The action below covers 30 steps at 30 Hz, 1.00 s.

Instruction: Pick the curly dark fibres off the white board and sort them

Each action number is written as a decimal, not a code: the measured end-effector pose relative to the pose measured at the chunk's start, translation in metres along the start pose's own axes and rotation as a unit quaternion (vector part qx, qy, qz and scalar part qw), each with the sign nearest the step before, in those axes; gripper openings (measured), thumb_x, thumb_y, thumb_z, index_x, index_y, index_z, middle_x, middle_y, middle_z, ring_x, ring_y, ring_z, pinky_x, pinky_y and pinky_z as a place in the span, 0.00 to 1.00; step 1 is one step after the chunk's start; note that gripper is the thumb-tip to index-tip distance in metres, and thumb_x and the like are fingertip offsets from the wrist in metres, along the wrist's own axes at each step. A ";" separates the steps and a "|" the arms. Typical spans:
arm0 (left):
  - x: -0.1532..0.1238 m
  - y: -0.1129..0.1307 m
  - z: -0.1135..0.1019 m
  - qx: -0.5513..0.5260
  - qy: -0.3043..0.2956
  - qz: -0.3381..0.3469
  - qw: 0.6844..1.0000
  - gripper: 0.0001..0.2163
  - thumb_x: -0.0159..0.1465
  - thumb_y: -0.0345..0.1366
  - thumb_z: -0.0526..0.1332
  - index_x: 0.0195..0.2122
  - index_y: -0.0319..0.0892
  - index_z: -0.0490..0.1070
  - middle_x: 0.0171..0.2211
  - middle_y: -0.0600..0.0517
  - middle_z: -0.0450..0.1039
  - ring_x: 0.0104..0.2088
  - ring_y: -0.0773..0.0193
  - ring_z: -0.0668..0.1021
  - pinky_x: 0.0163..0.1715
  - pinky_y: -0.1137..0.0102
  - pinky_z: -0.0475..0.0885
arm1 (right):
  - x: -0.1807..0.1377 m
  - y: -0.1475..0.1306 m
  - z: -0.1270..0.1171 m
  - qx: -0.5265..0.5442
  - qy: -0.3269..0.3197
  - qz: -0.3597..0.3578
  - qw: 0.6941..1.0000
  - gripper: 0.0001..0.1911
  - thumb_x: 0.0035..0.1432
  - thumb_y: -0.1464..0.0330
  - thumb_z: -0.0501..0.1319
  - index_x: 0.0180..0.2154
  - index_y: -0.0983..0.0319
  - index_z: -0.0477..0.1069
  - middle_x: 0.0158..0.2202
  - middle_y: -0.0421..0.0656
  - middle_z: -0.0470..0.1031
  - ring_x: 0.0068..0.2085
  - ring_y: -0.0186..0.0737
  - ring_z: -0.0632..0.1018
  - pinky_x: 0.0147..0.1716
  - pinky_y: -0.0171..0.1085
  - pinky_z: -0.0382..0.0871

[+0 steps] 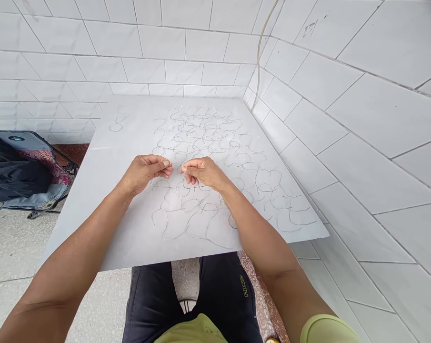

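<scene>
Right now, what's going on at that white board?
A seated person has both hands raised just above a white board that lies across their lap. The left hand and right hand are pinched close together, fingertips nearly meeting, seemingly on a thin piece of wire too fine to make out between them. A mesh of bent wire loops covers most of the board, and one separate loop lies at its far left. Bags sit on the floor to the left, and a cable hangs down the tiled wall.

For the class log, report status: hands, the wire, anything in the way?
Left hand and right hand pinched fingertip to fingertip on thin wire. Bent wire loops spread over the white board. Nothing between the hands.
</scene>
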State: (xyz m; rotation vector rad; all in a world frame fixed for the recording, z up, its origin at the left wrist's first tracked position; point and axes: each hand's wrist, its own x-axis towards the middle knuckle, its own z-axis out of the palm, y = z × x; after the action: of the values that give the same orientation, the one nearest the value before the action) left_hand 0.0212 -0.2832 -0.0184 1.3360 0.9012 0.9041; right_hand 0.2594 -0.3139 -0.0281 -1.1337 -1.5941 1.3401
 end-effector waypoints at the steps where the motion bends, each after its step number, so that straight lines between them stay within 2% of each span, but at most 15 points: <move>1: 0.000 0.000 0.001 -0.003 0.002 0.000 1.000 0.14 0.58 0.45 0.77 0.35 0.39 0.85 0.37 0.42 0.82 0.36 0.56 0.82 0.46 0.55 0.79 | 0.000 0.000 0.000 -0.001 0.001 -0.002 1.000 0.12 0.62 0.61 0.66 0.37 0.63 0.81 0.27 0.41 0.79 0.26 0.33 0.74 0.26 0.32 0.68; 5: 0.000 -0.001 0.005 -0.030 0.026 0.007 0.999 0.15 0.59 0.46 0.76 0.36 0.38 0.84 0.40 0.41 0.82 0.39 0.55 0.83 0.46 0.56 0.79 | 0.001 0.000 0.004 0.022 0.022 -0.026 0.999 0.13 0.64 0.60 0.65 0.36 0.63 0.79 0.28 0.42 0.80 0.26 0.33 0.75 0.26 0.32 0.69; 9: 0.000 -0.001 0.006 -0.019 0.037 -0.006 0.999 0.17 0.61 0.48 0.74 0.40 0.39 0.83 0.44 0.39 0.82 0.40 0.56 0.82 0.42 0.59 0.78 | 0.004 0.003 0.009 0.038 0.064 -0.011 0.997 0.10 0.64 0.62 0.64 0.36 0.62 0.79 0.27 0.42 0.80 0.26 0.34 0.75 0.25 0.32 0.70; 14: -0.001 -0.004 0.009 0.063 0.006 -0.052 0.997 0.15 0.60 0.49 0.74 0.34 0.40 0.81 0.37 0.41 0.82 0.33 0.58 0.80 0.29 0.65 0.72 | 0.007 0.007 0.018 0.073 0.104 -0.024 0.992 0.08 0.63 0.65 0.62 0.38 0.61 0.79 0.29 0.42 0.81 0.26 0.34 0.75 0.24 0.33 0.70; 18: 0.000 -0.011 0.015 0.066 -0.017 -0.088 0.994 0.08 0.60 0.39 0.73 0.36 0.41 0.80 0.28 0.46 0.77 0.26 0.62 0.76 0.24 0.66 0.66 | 0.008 0.010 0.025 0.084 0.119 -0.042 0.988 0.09 0.64 0.64 0.62 0.38 0.61 0.78 0.29 0.41 0.81 0.26 0.33 0.75 0.24 0.33 0.71; 22: -0.001 -0.014 0.021 0.046 -0.012 -0.091 0.995 0.12 0.59 0.35 0.73 0.43 0.41 0.79 0.26 0.50 0.75 0.25 0.64 0.74 0.24 0.68 0.66 | 0.009 0.011 0.028 0.076 0.150 -0.054 0.984 0.09 0.65 0.63 0.61 0.38 0.61 0.78 0.29 0.41 0.80 0.26 0.33 0.76 0.24 0.33 0.70; 26: -0.004 -0.010 0.029 0.044 -0.001 -0.095 0.994 0.15 0.57 0.37 0.75 0.43 0.40 0.77 0.27 0.49 0.77 0.25 0.64 0.75 0.25 0.67 0.66 | 0.010 0.012 0.026 0.072 0.174 -0.058 0.980 0.10 0.65 0.63 0.61 0.38 0.60 0.78 0.29 0.41 0.80 0.25 0.34 0.76 0.24 0.33 0.70; 30: -0.006 -0.005 0.032 0.030 0.034 -0.084 0.995 0.17 0.59 0.43 0.76 0.44 0.40 0.76 0.29 0.47 0.78 0.27 0.62 0.77 0.26 0.66 0.67 | 0.011 0.012 0.023 0.081 0.180 -0.051 0.979 0.09 0.65 0.62 0.62 0.38 0.60 0.77 0.29 0.42 0.80 0.25 0.34 0.76 0.23 0.33 0.71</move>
State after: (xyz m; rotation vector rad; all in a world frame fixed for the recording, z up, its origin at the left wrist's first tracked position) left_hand 0.0486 -0.3020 -0.0222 1.2647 1.0841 0.8013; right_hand 0.2359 -0.3102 -0.0441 -1.1073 -1.2403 1.1021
